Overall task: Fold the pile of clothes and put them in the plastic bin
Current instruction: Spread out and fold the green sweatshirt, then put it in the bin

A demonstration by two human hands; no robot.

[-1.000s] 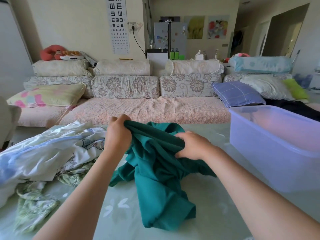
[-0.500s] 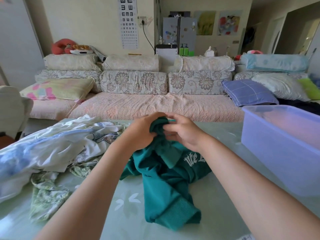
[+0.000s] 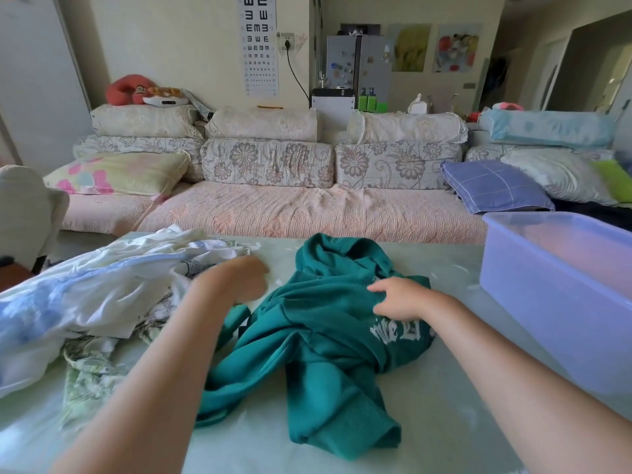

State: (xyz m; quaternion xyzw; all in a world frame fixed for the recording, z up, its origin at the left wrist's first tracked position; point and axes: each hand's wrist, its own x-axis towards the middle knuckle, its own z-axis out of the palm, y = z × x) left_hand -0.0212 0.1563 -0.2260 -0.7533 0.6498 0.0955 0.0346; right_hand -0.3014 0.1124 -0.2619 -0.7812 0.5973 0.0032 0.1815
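Lying crumpled in the middle of the pale green glassy table (image 3: 444, 422) is a teal sweatshirt (image 3: 328, 336), thick and soft, its hood bunched at the far end and a ribbed hem (image 3: 359, 425) rolled over at the near end, with white lettering (image 3: 396, 331) half buried in a fold. The right hand (image 3: 400, 297) rests on top of it just above that lettering, forefinger stretched out and the rest of the fingers loose on the cloth, not clenched. The left hand (image 3: 239, 278) hovers between the sweatshirt and the pile of clothes (image 3: 102, 289); it is blurred, so I cannot tell how its fingers are set. The pile is a loose heap of thin white and pale blue fabric over a leafy green print (image 3: 92, 367). To the right stands the plastic bin (image 3: 564, 302), translucent lilac, rounded at the corners. Behind the table runs a quilted pink sofa (image 3: 307, 213)
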